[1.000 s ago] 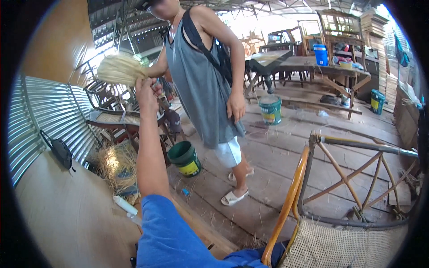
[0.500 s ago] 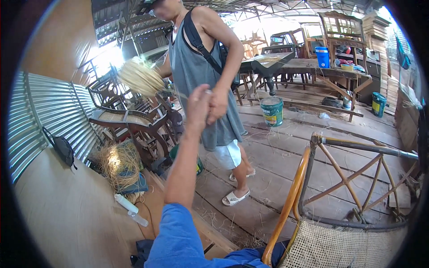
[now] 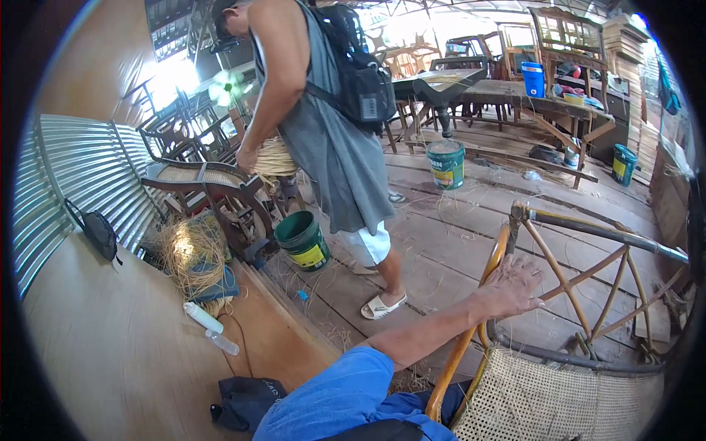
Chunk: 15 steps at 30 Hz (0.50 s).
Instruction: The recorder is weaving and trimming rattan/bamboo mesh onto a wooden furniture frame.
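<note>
Left hand [image 3: 511,285], bare, below a blue cloth sleeve [image 3: 331,389]: palm down over the side of the chair frame [image 3: 599,237], grip loose, fingers spread apart, clamped on nothing visible. Chair, right foreground: dark round bars, crossed slender sticks, one glossy orange-brown bent pole [image 3: 450,371], pale panel of open-holed woven cane [image 3: 540,400]. To the left, a crumpled dark cloth item [image 3: 246,402], a clear bottle [image 3: 223,342] and a whitish cylindrical bottle [image 3: 203,317], both lying, and a tangled heap of straw-coloured strands [image 3: 187,257]. Floor [image 3: 471,220]: worn planks, strewn with fibre. Beyond, a dark green tapered bucket [image 3: 315,255]; a co-worker [image 3: 323,165] in a grey sleeveless top with black backpack [image 3: 360,84], holding a bundle of pale strips [image 3: 273,159]; corrugated metal sheeting [image 3: 81,176]. Farther, a second green bucket [image 3: 450,176] and a wooden worktop [image 3: 500,93] bearing a blue jug [image 3: 533,81]. Hidden or unclear: underside of the left palm, so its pressure on the frame cannot be told; right hand outside the view, its grip impossible to tell; chair cut off at lower right; bundle partly behind the co-worker's body; far wooden furniture overlapping, washed out by glare.
</note>
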{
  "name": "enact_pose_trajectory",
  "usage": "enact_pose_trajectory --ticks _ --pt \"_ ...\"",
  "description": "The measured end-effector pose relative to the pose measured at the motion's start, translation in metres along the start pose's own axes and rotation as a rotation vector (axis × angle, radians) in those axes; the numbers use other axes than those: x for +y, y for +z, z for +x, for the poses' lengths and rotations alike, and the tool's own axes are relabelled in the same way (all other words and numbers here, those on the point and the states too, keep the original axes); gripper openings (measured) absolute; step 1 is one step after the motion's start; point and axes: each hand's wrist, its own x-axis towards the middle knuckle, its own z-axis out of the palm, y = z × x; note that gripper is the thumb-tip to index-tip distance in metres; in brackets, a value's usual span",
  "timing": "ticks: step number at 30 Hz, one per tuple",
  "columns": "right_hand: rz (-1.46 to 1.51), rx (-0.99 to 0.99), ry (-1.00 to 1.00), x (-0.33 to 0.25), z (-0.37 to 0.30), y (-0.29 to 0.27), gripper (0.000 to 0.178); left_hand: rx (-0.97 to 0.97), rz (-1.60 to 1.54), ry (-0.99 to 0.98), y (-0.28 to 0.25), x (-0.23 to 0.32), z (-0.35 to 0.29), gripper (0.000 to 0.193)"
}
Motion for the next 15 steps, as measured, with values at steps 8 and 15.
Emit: enact_pose_trajectory --ticks 8,15 --pt "-0.019 -0.116 -0.002 0.024 0.016 0.017 0.051 0.170 -0.228 -0.033 -0.017 -0.017 -0.007 0.035" --pt "-0.014 -0.112 0.043 -0.002 0.003 0.000 0.049 0.307 -0.059 -0.100 -0.003 -0.037 -0.017 0.029"
